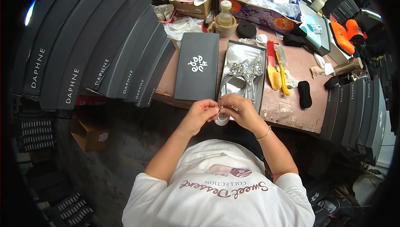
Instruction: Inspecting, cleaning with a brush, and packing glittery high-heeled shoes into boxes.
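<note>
My left hand and my right hand meet at the table's front edge, fingertips pinched together. What they pinch is too small to name. A pale round piece shows just below the fingertips; whether it hangs from them cannot be told. Right behind my hands is an open black shoebox with white paper inside. In it lie silver shoes topped by a glittering star-shaped ornament. The dark box lid lies flat to the left of the box, beyond my left hand.
Tall stacks of dark shoeboxes rise at left, with another stack at right. A red brush, a yellow-handled brush and a black pad lie on the table. Farther back stand a bottle and a purple carton.
</note>
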Available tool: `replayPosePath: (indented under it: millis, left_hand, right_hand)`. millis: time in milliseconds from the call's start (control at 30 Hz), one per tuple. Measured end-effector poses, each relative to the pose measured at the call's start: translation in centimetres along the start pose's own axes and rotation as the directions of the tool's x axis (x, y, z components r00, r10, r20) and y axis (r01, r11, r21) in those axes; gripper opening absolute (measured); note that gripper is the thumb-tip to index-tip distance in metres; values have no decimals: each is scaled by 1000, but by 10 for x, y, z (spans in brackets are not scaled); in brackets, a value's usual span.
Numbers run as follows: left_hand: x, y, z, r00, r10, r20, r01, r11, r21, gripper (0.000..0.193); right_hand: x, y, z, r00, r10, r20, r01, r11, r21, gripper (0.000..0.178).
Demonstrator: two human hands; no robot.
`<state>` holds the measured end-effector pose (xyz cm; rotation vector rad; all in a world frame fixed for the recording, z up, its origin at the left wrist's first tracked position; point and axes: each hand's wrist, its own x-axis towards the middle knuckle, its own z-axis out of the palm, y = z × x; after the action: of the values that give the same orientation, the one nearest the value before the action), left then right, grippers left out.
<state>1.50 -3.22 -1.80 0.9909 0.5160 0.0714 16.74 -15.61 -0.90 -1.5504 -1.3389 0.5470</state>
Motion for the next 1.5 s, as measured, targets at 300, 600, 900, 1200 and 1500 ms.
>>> replayPosePath:
  millis: [300, 600, 900, 1200, 1500]
  left_hand:
    - [-2, 15, -1, 1000, -17, 6, 17, 1000, -7, 13]
    - [-2, -1, -1, 998, 57, 23, -56, 998, -35, 19]
    - [11, 11, 6, 984, -2, 177, -9, 998, 65, 24]
    - [20, 12, 7, 981, -34, 191, 37, 999, -8, 24]
    - [16, 17, -2, 972, -50, 228, 31, 996, 85, 23]
  right_hand:
    - [5, -18, -8, 994, 103, 23, -103, 995, 8, 17]
    - [5, -15, -14, 987, 81, 138, -76, 996, -39, 16]
    - [4, -14, -13, 986, -166, 14, 163, 944, -288, 17]
    - [-11, 18, 5, 939, 342, -20, -285, 811, 511, 14]
    - [5, -30, -21, 992, -106, 69, 124, 932, -340, 22]
